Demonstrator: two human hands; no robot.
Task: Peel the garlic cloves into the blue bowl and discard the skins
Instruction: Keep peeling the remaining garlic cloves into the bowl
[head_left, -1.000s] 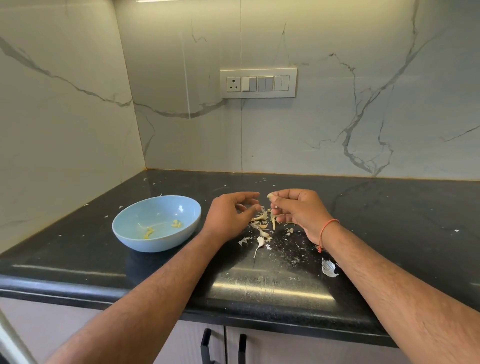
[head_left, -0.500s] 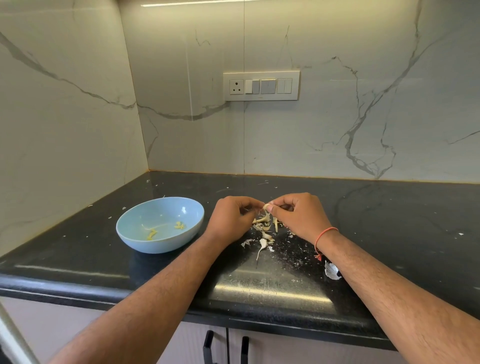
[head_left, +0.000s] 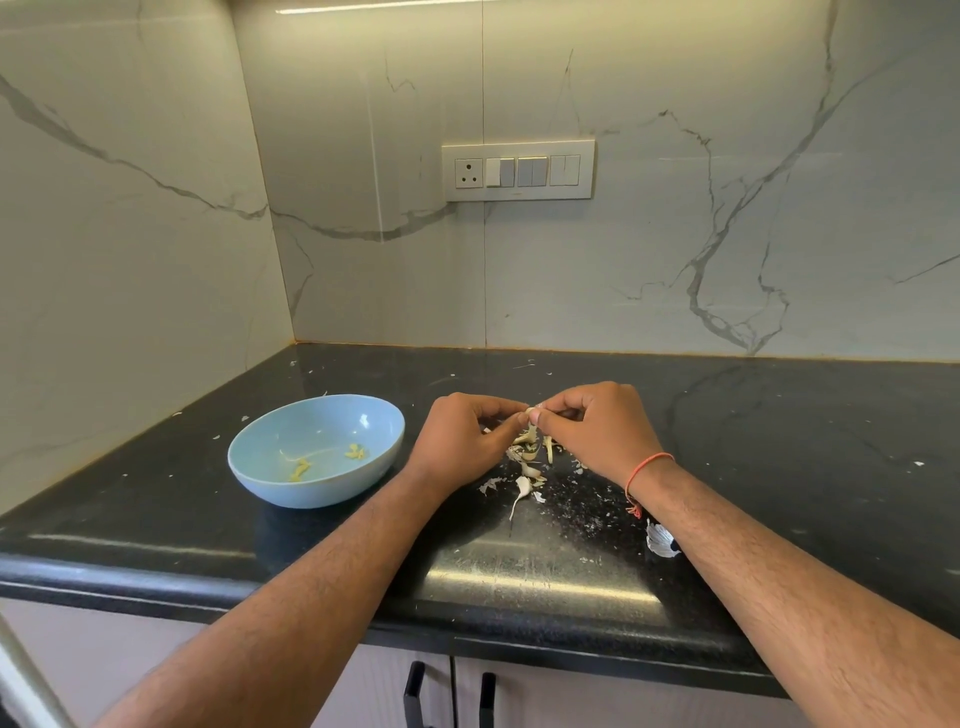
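Observation:
My left hand (head_left: 462, 439) and my right hand (head_left: 597, 426) meet fingertip to fingertip above the black counter and pinch a small pale garlic clove (head_left: 531, 412) between them. Right below the fingers lies a heap of garlic skins and cloves (head_left: 527, 457), with one whole unpeeled clove (head_left: 522, 488) nearer to me. The blue bowl (head_left: 317, 449) sits left of my left hand and holds a few yellowish peeled pieces (head_left: 355, 453).
A larger white skin piece (head_left: 658, 540) lies beside my right forearm. Small skin flakes are scattered over the black counter (head_left: 779, 415). Marble walls close the back and left sides, with a switch panel (head_left: 518, 169) on the back wall. Cabinet handles (head_left: 415, 696) show below the front edge.
My two hands have come together from a small gap, and both now pinch the clove; the view has shifted slightly downward.

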